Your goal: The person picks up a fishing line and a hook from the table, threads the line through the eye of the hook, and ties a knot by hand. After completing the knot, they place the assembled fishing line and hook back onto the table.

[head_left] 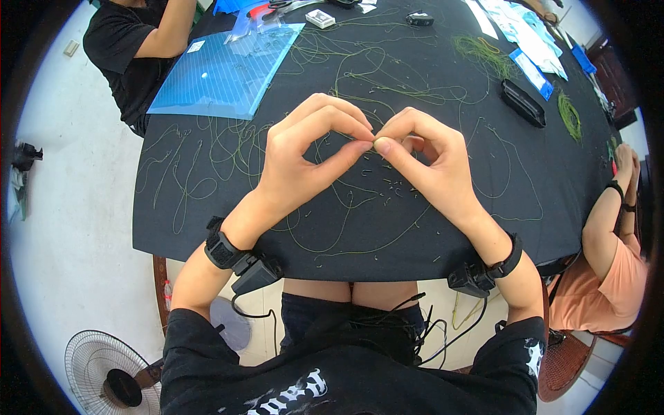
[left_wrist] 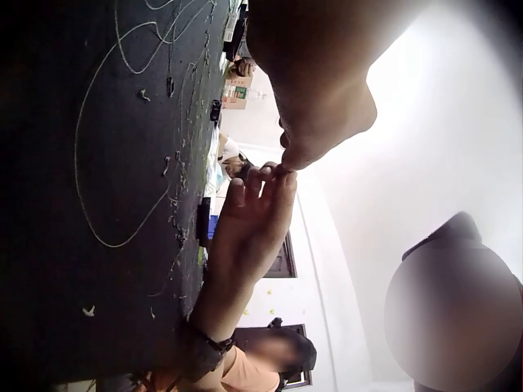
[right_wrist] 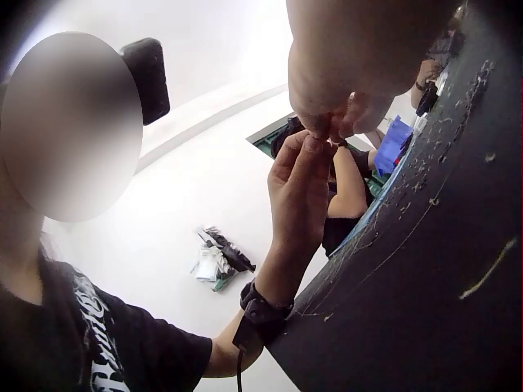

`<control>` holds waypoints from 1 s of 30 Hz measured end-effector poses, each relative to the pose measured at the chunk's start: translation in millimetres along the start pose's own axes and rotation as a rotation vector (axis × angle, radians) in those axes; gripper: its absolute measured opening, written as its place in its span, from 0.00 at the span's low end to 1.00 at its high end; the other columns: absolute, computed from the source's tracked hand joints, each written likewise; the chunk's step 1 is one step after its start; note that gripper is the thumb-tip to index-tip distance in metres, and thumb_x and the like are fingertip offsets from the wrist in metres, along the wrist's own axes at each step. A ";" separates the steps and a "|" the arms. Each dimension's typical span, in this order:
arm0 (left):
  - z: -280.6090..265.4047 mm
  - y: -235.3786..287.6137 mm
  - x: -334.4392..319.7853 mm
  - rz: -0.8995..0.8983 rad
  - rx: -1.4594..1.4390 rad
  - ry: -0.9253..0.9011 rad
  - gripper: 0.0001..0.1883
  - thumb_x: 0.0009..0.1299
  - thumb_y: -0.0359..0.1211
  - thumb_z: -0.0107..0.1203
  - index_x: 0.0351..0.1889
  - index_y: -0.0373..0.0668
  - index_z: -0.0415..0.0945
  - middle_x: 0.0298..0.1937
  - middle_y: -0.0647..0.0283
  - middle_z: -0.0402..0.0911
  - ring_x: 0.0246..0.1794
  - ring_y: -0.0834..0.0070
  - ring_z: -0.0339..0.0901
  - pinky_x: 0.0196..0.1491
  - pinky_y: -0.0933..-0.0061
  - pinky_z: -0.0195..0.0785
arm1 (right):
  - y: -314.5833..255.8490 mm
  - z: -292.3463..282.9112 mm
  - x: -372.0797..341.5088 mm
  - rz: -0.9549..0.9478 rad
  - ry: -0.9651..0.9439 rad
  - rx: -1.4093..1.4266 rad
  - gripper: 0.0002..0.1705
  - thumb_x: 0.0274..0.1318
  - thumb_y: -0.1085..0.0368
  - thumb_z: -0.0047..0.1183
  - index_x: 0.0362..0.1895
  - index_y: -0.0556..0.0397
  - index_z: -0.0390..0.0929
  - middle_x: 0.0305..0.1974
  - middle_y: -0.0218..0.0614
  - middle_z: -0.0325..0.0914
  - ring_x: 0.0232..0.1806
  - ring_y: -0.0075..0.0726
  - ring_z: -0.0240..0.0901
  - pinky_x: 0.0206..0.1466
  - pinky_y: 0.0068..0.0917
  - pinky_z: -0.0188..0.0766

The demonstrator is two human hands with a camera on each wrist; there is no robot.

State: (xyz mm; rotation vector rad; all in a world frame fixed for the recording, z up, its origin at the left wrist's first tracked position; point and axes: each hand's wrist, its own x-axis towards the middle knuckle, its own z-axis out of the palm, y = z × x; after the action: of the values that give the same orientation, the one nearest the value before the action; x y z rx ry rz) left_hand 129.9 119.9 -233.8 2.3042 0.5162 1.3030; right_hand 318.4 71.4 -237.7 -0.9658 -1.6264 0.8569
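In the head view the left hand (head_left: 294, 149) and right hand (head_left: 436, 159) meet fingertip to fingertip above the table, each with thumb and index finger pinched together. A tiny bit of green line seems to be between them; the fingertips mostly hide it. Thin green line (head_left: 346, 251) lies in loops on the black cloth below. The left wrist view has the left hand (left_wrist: 319, 98) above the right hand (left_wrist: 252, 233), tips touching. From the right wrist, the right hand (right_wrist: 351, 65) covers part of the pinch with the left hand (right_wrist: 296, 200).
Short clippings (head_left: 394, 185) are scattered under the hands on the black table (head_left: 207, 238). A blue folder (head_left: 221, 76) lies at the back left. Further right are a black case (head_left: 523, 104) and a coiled green bundle (head_left: 569, 117). Other people sit at both sides.
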 end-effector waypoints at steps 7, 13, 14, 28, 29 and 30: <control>6.0 -1.2 0.0 -0.097 -0.128 0.044 0.06 0.57 0.21 0.58 0.31 0.38 0.74 0.35 0.64 0.78 0.37 0.75 0.76 0.44 0.76 0.68 | -8.2 -13.6 9.7 -0.059 -0.035 -0.163 0.04 0.52 0.69 0.58 0.31 0.55 0.78 0.28 0.26 0.75 0.28 0.16 0.69 0.27 0.15 0.63; -6.3 -14.7 1.5 -0.343 -0.311 0.222 0.03 0.67 0.25 0.53 0.37 0.36 0.72 0.39 0.67 0.74 0.42 0.83 0.71 0.49 0.81 0.64 | -0.9 -58.0 26.6 -0.035 0.312 -0.279 0.08 0.58 0.61 0.55 0.35 0.50 0.79 0.29 0.23 0.73 0.27 0.13 0.64 0.27 0.12 0.58; -9.7 -17.9 2.9 -0.376 -0.340 0.271 0.03 0.67 0.26 0.54 0.37 0.37 0.73 0.39 0.67 0.75 0.42 0.84 0.71 0.48 0.82 0.64 | -0.4 -68.6 28.2 0.039 0.400 -0.228 0.08 0.58 0.60 0.55 0.36 0.50 0.80 0.28 0.23 0.73 0.26 0.12 0.62 0.27 0.12 0.56; -36.1 -58.4 1.8 -0.506 -0.468 0.489 0.07 0.69 0.32 0.53 0.39 0.37 0.75 0.39 0.65 0.75 0.40 0.81 0.72 0.48 0.77 0.66 | 36.0 -134.8 37.2 0.006 0.938 0.045 0.08 0.55 0.65 0.58 0.37 0.55 0.78 0.29 0.27 0.73 0.27 0.16 0.63 0.23 0.14 0.57; -37.1 -58.3 1.8 -0.516 -0.461 0.476 0.07 0.70 0.31 0.51 0.40 0.37 0.74 0.40 0.65 0.75 0.42 0.81 0.72 0.49 0.76 0.67 | 37.0 -135.3 37.6 0.004 0.941 0.038 0.08 0.55 0.65 0.58 0.38 0.56 0.78 0.29 0.27 0.73 0.27 0.16 0.63 0.24 0.15 0.58; -36.2 -57.2 1.6 -0.541 -0.465 0.476 0.07 0.70 0.31 0.52 0.40 0.37 0.74 0.40 0.65 0.75 0.42 0.81 0.72 0.49 0.76 0.67 | 37.8 -135.7 37.9 0.002 0.943 0.030 0.08 0.56 0.66 0.58 0.38 0.56 0.78 0.30 0.28 0.74 0.27 0.16 0.63 0.24 0.15 0.58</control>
State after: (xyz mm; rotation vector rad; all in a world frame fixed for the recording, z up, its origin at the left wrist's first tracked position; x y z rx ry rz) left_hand 93.4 175.3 -247.2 1.3490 0.8164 1.4836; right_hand 450.7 131.5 -224.6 -1.1129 -0.7934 0.3149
